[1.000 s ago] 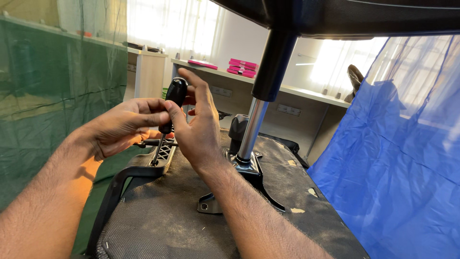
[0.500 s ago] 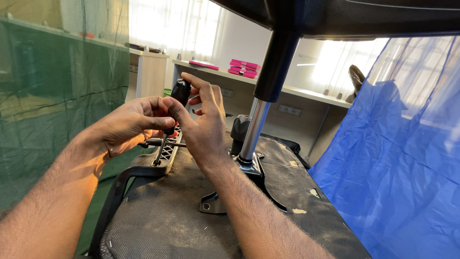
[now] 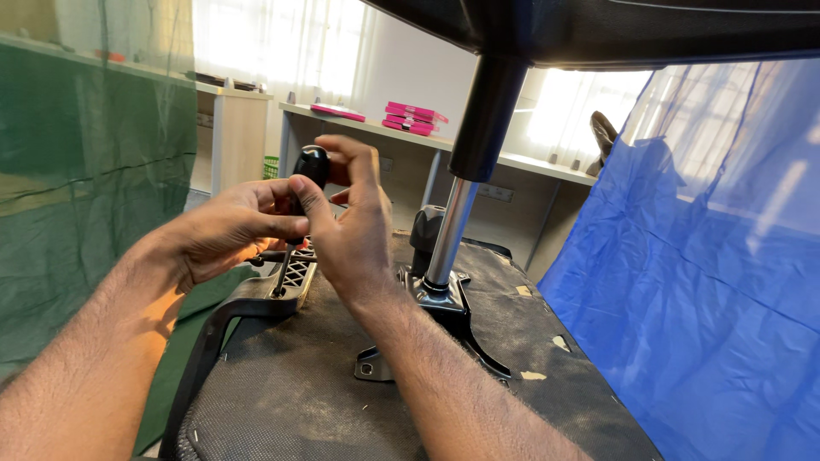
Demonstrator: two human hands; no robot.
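Fingers point(image 3: 295, 189) of right hand point(image 3: 354, 235) raised and loosely spread, index tip and thumb pinching the black screwdriver handle point(image 3: 311, 164) near its rounded top; remaining fingers fanned upward, not gripping. Right forearm entering from bottom centre, wrist bent back, back of hand toward the camera. Left hand point(image 3: 231, 230) curled around the lower handle from the left, fingers clenched on it, thumb lying across toward the right hand; left forearm running in from bottom left, nearly level. Both hands touching each other around the tool.

Screwdriver upright, thin metal shaft point(image 3: 280, 275) dropping from under the hands, tip down at the black plastic armrest bracket point(image 3: 282, 286) with its grid of ribs. Bracket at left edge of upturned chair seat point(image 3: 325, 384), dark mesh underside facing up. Chrome gas-lift column point(image 3: 451, 235) standing just right of right wrist, fixed in black metal mount plate point(image 3: 436, 320) on the seat. Chair base point(image 3: 598, 26) overhead, out of focus. Blue tarp point(image 3: 709, 282) at right, green netting point(image 3: 85, 171) at left. Pink boxes point(image 3: 414, 117) stacked on far white worktop point(image 3: 478, 154).
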